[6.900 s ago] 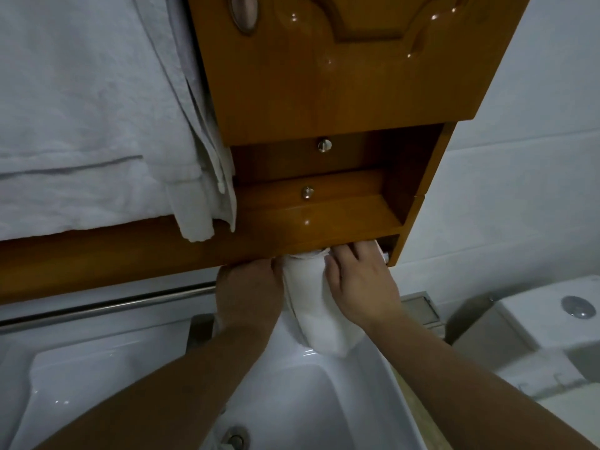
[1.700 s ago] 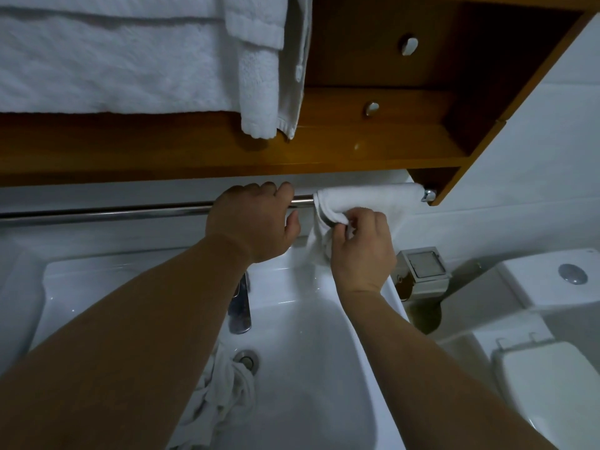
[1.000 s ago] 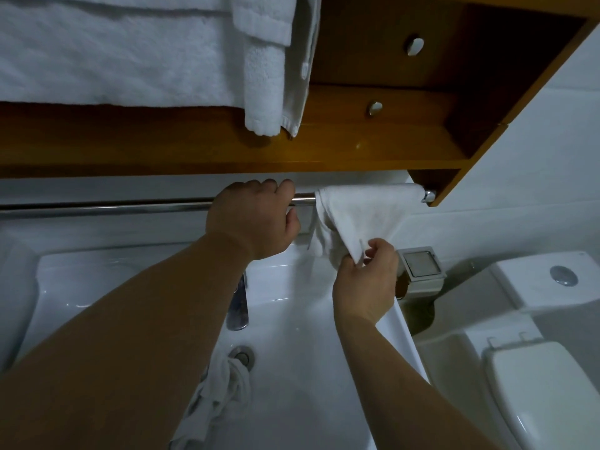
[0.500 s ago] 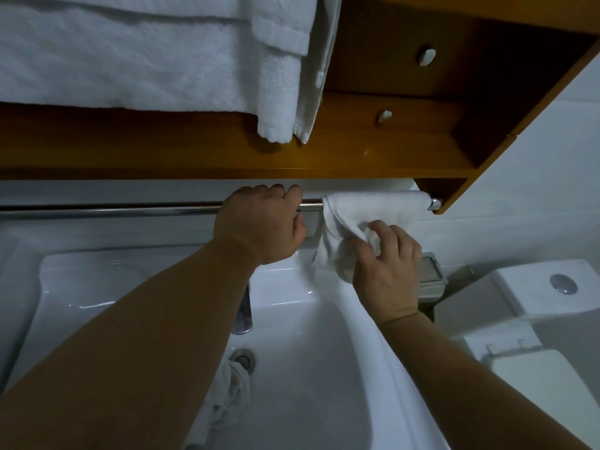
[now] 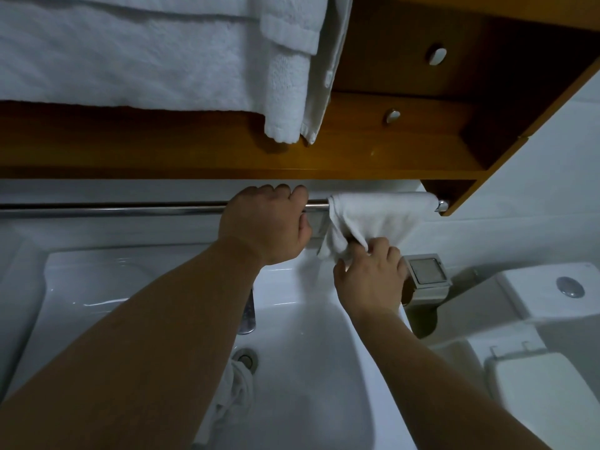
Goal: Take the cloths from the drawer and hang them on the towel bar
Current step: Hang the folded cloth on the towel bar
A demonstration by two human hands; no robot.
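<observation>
Head view: we look down at a white bathroom sink [image 5: 324, 401] set beneath a wooden cabinet [image 5: 194, 151].
Left hand [image 5: 264, 222]: fingers curled over the towel bar [image 5: 113, 209] from the near side, gripping it just left of the hung cloth [image 5: 376, 212].
Right hand [image 5: 370, 280]: back toward us, its curled fingers and thumb pinch the lower edge of the hung cloth, below the bar.
Hung cloth: white, draped over the right end of the towel bar, gathered toward its lower left corner where we see the pinch.
Second cloth [image 5: 235, 394]: white and crumpled, lying in the sink basin just near of the drain [image 5: 246, 358], partly hidden by the left forearm [image 5: 146, 336].
Towel bar: a metal rod running left to right under the cabinet, its right end fixed below the cabinet's right corner.
Cabinet front: two metal knobs [image 5: 393, 115], one above the other; we cannot tell whether a drawer stands open.
Big towels [image 5: 130, 53]: white, hanging at the far left, down over the cabinet's upper part.
Faucet [image 5: 248, 315]: at the far side of the basin, mostly hidden by the left forearm.
Right side: a small metal box [image 5: 425, 277] on the wall just beside the right hand, and a white toilet [image 5: 535, 384] with a round flush button [image 5: 569, 286].
</observation>
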